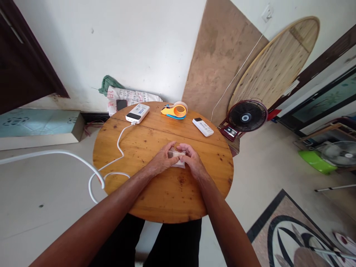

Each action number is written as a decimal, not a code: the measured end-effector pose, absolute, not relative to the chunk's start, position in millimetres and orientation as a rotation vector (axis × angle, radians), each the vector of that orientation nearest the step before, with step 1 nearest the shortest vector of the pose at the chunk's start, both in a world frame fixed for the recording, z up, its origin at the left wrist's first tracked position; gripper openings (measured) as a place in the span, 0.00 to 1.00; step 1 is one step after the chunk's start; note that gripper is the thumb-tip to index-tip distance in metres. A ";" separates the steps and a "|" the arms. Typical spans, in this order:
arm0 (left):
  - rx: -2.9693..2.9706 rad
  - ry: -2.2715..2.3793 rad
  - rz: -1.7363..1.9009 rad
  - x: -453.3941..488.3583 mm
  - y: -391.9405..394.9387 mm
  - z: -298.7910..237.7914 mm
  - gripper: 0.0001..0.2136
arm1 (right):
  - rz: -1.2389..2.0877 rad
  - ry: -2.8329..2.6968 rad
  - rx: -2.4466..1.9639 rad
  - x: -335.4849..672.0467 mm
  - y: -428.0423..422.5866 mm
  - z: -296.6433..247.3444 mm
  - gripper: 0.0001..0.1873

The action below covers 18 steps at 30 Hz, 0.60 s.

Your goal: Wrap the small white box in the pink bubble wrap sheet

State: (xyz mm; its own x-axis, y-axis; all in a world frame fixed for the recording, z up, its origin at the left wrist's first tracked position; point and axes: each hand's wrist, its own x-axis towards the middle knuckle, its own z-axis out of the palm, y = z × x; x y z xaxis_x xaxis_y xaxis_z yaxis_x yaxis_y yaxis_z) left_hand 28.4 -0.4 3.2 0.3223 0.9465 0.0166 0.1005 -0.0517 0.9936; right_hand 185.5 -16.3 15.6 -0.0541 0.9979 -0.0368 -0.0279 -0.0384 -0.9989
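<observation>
Both my hands meet near the middle of a round wooden table (158, 200), around a small item in clear plastic wrapping (178, 159). What lies inside the wrapping is whitish and too small to name. My left hand (165, 159) curls its fingers and thumb on the packet's left side. From the right, my right hand (193, 159) grips it with bent fingers, thumb on top. Beyond the hands lie an orange tape dispenser (176, 110) with a roll of tape and a white power bank (203, 127). Another white power bank (138, 113) has a cable plugged in.
The white cable (119, 142) runs over the table's left edge. A dark fan (245, 116) stands close to the right edge. Against the wall lean a brown board (214, 48) and a round wooden top (278, 59). A printed sack (133, 95) lies behind the table.
</observation>
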 end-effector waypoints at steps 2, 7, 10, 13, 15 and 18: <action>1.436 0.986 0.930 26.9 0.3 1.9 0.38 | 1.307 -1.203 -1.185 185.9 -16.4 15.6 0.22; 1.340 0.928 0.954 25.2 1.5 1.3 0.37 | 1.328 -1.192 -1.185 188.0 -16.8 14.5 0.22; 1.296 0.938 0.980 26.8 2.0 1.5 0.37 | 1.319 -1.183 -1.181 187.2 -16.5 13.6 0.23; 1.329 0.982 0.980 29.0 3.0 0.0 0.38 | 1.312 -1.150 -1.181 184.1 -15.7 13.2 0.25; 1.364 1.003 0.979 30.5 3.7 -1.8 0.37 | 1.313 -1.126 -1.180 181.7 -15.0 13.1 0.25; 1.375 1.020 0.993 32.8 4.1 -3.8 0.34 | 1.319 -1.101 -1.180 180.1 -13.9 12.8 0.25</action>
